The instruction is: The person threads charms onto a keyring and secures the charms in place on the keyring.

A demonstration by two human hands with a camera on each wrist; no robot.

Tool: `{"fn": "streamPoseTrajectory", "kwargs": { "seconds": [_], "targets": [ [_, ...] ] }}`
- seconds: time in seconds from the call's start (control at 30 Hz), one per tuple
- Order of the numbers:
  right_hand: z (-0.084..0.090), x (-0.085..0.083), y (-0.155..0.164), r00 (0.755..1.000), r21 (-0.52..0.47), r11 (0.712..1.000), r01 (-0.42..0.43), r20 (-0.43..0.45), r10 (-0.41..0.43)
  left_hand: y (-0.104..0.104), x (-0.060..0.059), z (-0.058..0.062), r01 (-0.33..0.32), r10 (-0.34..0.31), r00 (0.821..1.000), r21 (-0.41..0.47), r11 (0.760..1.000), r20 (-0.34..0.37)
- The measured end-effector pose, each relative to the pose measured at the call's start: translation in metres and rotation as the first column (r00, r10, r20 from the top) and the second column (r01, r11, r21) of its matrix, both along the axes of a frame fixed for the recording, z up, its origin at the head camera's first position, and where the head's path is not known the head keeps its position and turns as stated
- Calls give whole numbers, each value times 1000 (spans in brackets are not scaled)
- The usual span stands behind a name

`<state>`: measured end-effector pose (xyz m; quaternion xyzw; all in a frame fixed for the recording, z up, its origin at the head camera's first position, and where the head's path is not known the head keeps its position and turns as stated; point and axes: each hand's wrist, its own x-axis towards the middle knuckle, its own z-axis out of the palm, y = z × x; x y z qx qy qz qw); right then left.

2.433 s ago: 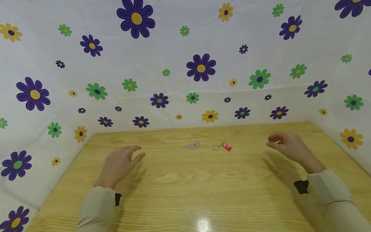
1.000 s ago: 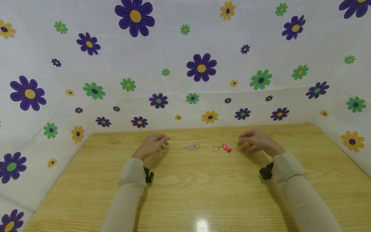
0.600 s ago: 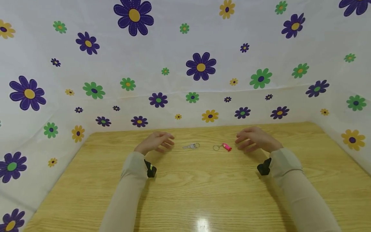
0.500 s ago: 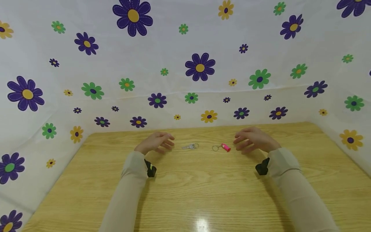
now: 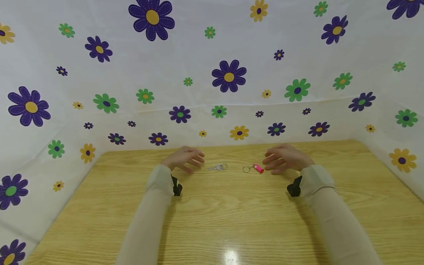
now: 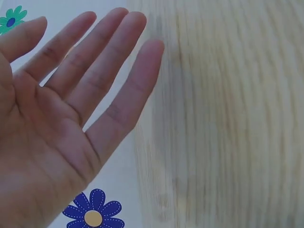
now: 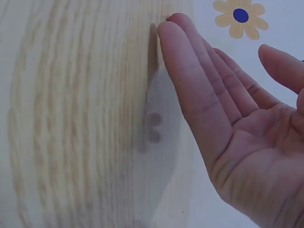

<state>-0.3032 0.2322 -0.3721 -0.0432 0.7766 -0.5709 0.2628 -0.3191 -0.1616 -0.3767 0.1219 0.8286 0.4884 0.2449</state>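
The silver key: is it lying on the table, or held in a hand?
Lying on the table, not held. In the head view, a visible gap separates the key from the left hand, the nearer one.

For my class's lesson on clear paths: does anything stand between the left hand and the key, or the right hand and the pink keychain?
Nothing visible does. In the head view, only tabletop shows between the left hand and the key; the right hand is close beside the pink keychain.

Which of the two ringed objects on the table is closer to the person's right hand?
The pink trinket: it lies close by the right hand. The silver key lies farther off, nearer the left hand.
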Motion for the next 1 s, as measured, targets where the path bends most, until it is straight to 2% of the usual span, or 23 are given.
{"fn": "streamPoseTrajectory", "kwargs": {
  "seconds": [0.2, 0.43, 0.63, 0.83, 1.0],
  "targets": [
    [-5, -7, -8, 1000, -20, 1000, 4, -2, -4, 5, -8, -1, -13, 13, 1000, -30, 999, 8],
    [-9, -10, -13, 1000, -8, 1000, -6, -16, 6, 14, -7, -5, -46, 45, 999, 19, 999, 29],
    [-9, -15, -17, 999, 65, 997, -39, 0, 40, 21, -8, -7, -74, 72, 996, 28, 997, 61],
    [-9, -14, -24, 999, 114, 993, -35, 1, 35, 25, -11, -12, -85, 81, 994, 48, 995, 75],
    [-9, -11, -32, 997, 172, 983, -58, -49, 67, 25, -8, -20, -166, 159, 983, 66, 984, 94]
  ]
}}
